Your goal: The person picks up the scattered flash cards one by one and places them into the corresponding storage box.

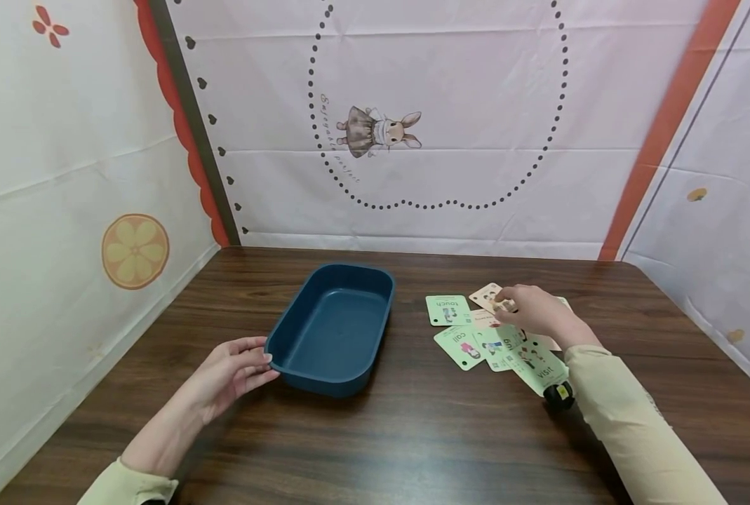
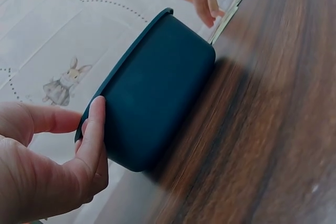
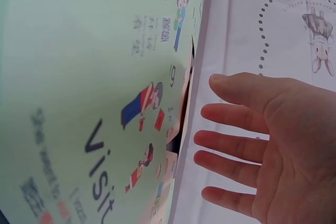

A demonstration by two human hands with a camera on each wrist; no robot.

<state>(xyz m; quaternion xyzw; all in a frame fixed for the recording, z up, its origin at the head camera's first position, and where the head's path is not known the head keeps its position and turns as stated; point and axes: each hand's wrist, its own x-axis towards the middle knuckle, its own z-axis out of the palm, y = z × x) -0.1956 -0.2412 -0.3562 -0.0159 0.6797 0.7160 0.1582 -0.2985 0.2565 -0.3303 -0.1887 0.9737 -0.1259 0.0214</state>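
Observation:
A dark blue plastic bin (image 1: 339, 326) stands on the table, its floor bare. My left hand (image 1: 232, 375) pinches the rim at the bin's near left corner, thumb and fingers on either side of it in the left wrist view. To the right lies a loose, overlapping spread of word cards, among them a green "touch" card (image 1: 448, 310), a "call" card (image 1: 460, 347) and a "visit" card (image 1: 539, 365). Over the far part of the spread hovers my right hand (image 1: 539, 312), its fingers loosely extended and nothing held, close by an orange card (image 1: 488, 296).
The dark wood-grain table (image 1: 412, 435) carries everything. Printed white cloth (image 1: 450, 91) hangs behind and along both sides. A small black device (image 1: 559, 395) sits under my right wrist, overlapping the "visit" card in the head view.

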